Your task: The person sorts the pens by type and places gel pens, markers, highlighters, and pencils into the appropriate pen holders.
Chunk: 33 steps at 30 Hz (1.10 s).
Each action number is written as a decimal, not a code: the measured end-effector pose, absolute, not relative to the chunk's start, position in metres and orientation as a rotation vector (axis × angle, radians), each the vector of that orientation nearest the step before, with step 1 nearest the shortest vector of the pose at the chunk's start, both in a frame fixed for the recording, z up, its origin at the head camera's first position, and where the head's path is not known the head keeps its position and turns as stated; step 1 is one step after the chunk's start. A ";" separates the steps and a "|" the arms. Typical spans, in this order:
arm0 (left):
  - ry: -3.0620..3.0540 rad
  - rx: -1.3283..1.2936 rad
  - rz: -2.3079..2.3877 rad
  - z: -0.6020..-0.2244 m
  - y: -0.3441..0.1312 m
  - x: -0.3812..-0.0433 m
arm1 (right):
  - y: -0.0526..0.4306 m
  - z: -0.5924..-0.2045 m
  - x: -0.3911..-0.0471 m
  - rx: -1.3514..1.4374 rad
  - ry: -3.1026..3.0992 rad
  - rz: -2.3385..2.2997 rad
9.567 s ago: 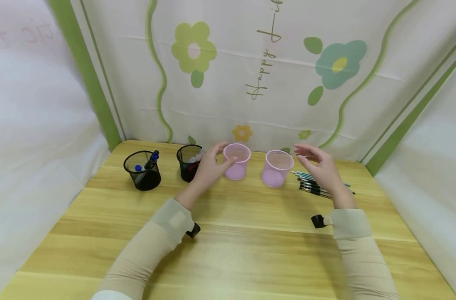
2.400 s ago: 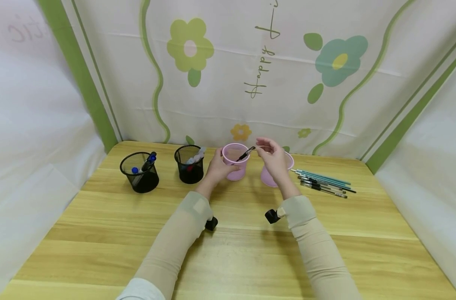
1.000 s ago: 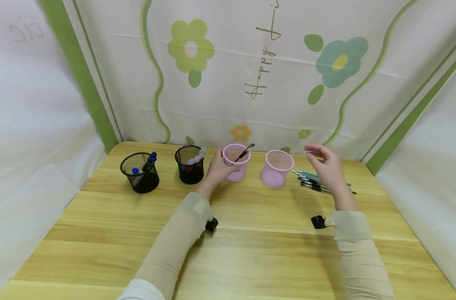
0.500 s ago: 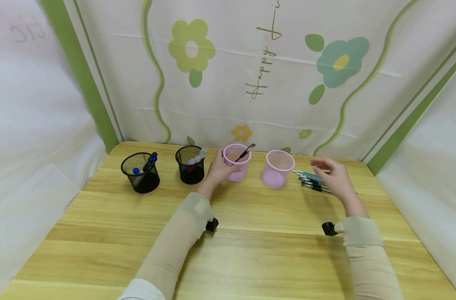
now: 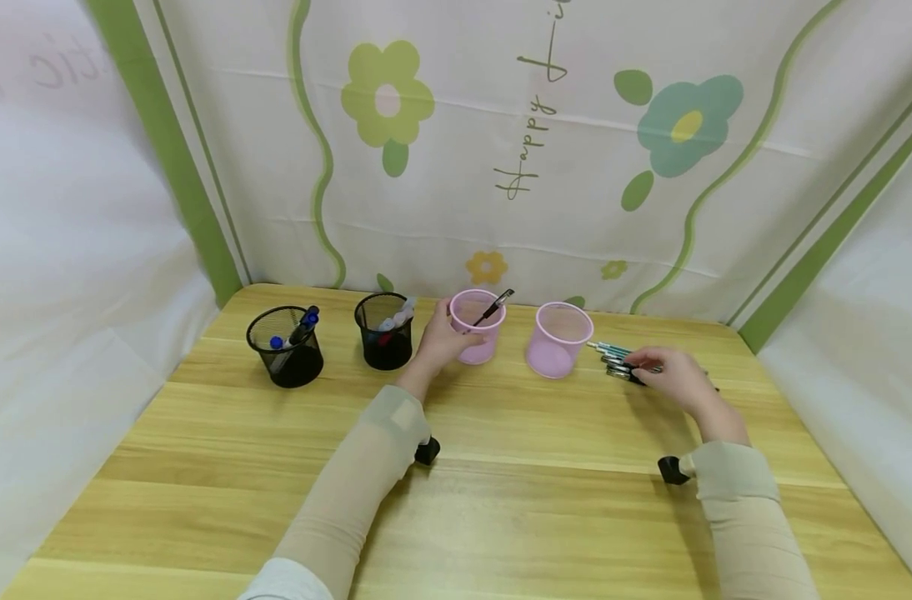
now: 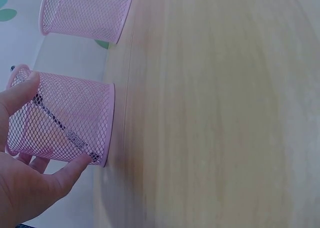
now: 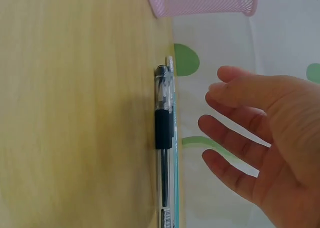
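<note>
Wood tbl (image 5: 501,525), L hand (image 5: 439,342) gripping pink cup (image 6: 65,118) w/ pen (image 5: 495,307), R hand (image 5: 675,377) loose nr pens (image 7: 164,130)

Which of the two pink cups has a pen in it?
The left pink cup, gripped by the left hand: a slanted pen sticks up past its rim. The other pink cup, to its right, shows no pen inside.

The bench (image 5: 501,517) has a light yellow wood-grain top, spans the lower half of the frame and shows a diffuse pale reflection at lower centre. A white printed sheet (image 5: 456,225) forms the rear wall, with a green flower (image 5: 387,98) at upper left of centre and a blue-green flower (image 5: 689,127) at upper right. Green bands (image 5: 162,137) border it towards plain white side panels (image 5: 66,292).
</note>
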<state>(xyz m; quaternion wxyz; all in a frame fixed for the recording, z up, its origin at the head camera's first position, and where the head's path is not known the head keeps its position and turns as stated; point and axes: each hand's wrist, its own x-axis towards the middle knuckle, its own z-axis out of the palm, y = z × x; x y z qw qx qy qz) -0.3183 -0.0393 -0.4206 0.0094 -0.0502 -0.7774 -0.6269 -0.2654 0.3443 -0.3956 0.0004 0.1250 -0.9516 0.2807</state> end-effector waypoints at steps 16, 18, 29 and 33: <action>-2.432 -0.151 -1.953 -0.421 -0.039 -0.319 | 0.360 -0.406 -0.264 0.430 -3.087 0.694; -2.437 -0.151 -1.949 -0.421 -0.039 -0.319 | 0.362 -0.408 -0.264 0.428 -3.101 0.677; -2.446 -0.145 -1.942 -0.420 -0.039 -0.319 | 0.367 -0.415 -0.270 0.469 -3.097 0.658; -2.444 -0.139 -1.946 -0.421 -0.039 -0.319 | 0.369 -0.417 -0.271 0.481 -3.105 0.645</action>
